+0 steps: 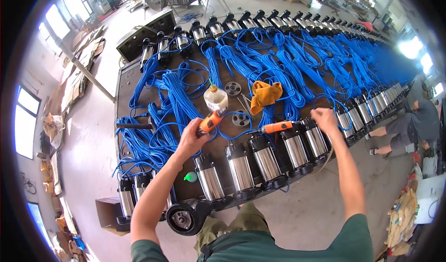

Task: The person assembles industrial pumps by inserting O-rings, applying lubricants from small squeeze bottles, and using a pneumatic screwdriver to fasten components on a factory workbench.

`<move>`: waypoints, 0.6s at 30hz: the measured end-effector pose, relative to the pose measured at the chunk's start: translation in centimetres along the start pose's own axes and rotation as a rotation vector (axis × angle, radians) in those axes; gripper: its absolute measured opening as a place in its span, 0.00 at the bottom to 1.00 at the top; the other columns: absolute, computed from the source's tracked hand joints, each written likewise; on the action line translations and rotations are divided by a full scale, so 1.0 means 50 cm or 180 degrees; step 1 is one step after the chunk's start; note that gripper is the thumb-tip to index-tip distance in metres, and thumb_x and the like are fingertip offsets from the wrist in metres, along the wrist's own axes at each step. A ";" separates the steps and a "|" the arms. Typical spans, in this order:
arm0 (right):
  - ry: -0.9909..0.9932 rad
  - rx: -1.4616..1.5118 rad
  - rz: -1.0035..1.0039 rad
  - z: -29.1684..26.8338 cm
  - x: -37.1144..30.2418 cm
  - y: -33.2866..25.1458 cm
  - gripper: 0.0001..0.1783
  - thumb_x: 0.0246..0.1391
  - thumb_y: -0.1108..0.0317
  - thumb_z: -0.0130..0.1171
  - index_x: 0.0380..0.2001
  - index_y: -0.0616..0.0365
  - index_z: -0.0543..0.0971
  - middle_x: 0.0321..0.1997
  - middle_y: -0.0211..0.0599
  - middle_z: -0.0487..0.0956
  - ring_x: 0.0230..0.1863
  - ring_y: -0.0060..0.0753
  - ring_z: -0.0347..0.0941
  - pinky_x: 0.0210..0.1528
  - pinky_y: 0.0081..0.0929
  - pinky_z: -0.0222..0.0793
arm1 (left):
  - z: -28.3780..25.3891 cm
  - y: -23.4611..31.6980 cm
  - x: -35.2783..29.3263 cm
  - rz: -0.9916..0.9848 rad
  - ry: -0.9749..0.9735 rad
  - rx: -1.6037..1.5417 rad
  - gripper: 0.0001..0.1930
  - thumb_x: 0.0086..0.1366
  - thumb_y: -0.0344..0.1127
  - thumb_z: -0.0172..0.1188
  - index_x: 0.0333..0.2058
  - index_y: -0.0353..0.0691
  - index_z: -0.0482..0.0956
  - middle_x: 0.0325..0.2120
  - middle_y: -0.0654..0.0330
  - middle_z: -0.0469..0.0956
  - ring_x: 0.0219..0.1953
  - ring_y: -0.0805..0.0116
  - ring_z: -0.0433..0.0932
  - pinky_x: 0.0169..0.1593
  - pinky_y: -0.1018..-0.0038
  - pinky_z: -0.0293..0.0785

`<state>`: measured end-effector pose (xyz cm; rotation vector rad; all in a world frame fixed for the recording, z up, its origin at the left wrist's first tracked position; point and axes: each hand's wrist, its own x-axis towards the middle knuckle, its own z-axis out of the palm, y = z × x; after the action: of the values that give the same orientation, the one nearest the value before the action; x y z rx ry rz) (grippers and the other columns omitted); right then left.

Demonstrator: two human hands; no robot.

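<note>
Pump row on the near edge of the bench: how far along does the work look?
Done: steel pumps lie lined up along the edge, blue cables coiled behind them. In hand: the left hand grips an orange tool; the right hand rests on a pump further right, beside a second orange tool. Left: which pumps are finished cannot be told.

A pale concrete floor [93, 141] surrounds the long dark surface [121, 83]. Bright windows [25, 122] line the left wall; flattened cardboard [86, 53] lies beside them. Daylight also glares at far right.
</note>
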<state>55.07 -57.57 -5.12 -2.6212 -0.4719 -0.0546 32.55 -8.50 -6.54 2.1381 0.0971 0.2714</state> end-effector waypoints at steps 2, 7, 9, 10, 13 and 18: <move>0.0236 -0.0080 -0.0043 -0.154 -0.051 -0.132 0.21 0.65 0.51 0.62 0.34 0.61 0.86 0.22 0.44 0.82 0.25 0.41 0.82 0.28 0.36 0.70 | -0.061 0.096 -0.017 0.0382 0.0180 0.0353 0.19 0.51 0.28 0.68 0.42 0.36 0.74 0.25 0.52 0.74 0.26 0.58 0.72 0.35 0.68 0.73; 0.0276 0.0526 -0.1617 -0.154 -0.288 -0.507 0.17 0.52 0.60 0.75 0.43 0.54 0.87 0.37 0.41 0.87 0.33 0.43 0.83 0.36 0.34 0.78 | -0.207 0.285 -0.174 0.0200 -0.0443 0.1316 0.25 0.45 0.37 0.74 0.42 0.41 0.74 0.28 0.51 0.83 0.33 0.46 0.84 0.37 0.57 0.79; 0.0379 0.0455 -0.1987 -0.133 -0.367 -0.611 0.16 0.53 0.59 0.74 0.43 0.52 0.86 0.29 0.36 0.83 0.27 0.41 0.79 0.29 0.34 0.74 | -0.244 0.310 -0.253 0.0623 -0.0502 0.1376 0.22 0.46 0.37 0.75 0.39 0.42 0.76 0.29 0.54 0.82 0.32 0.49 0.83 0.36 0.58 0.79; 0.0394 0.0417 -0.2125 -0.128 -0.401 -0.660 0.16 0.52 0.58 0.74 0.42 0.52 0.86 0.26 0.33 0.82 0.25 0.39 0.79 0.27 0.34 0.73 | -0.269 0.315 -0.291 0.0848 -0.0517 0.1447 0.20 0.46 0.37 0.75 0.38 0.42 0.77 0.29 0.56 0.81 0.31 0.51 0.83 0.35 0.59 0.79; 0.0365 0.0258 -0.2276 -0.094 -0.515 -0.738 0.16 0.53 0.57 0.72 0.41 0.52 0.84 0.24 0.31 0.79 0.24 0.36 0.76 0.25 0.33 0.71 | -0.316 0.313 -0.402 0.1269 -0.0764 0.1221 0.17 0.49 0.38 0.75 0.36 0.44 0.78 0.27 0.59 0.78 0.29 0.53 0.82 0.31 0.60 0.78; 0.0056 -0.0138 -0.2493 -0.083 -0.680 -0.855 0.15 0.53 0.56 0.70 0.39 0.51 0.82 0.23 0.28 0.76 0.25 0.32 0.76 0.24 0.32 0.71 | -0.392 0.275 -0.565 0.1246 -0.1004 0.1330 0.15 0.53 0.40 0.71 0.38 0.46 0.78 0.29 0.60 0.78 0.30 0.55 0.82 0.29 0.59 0.78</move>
<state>8.80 -34.93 13.52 -2.3091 -1.4637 -0.3381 0.05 -4.98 10.89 2.5798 -0.4912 0.1426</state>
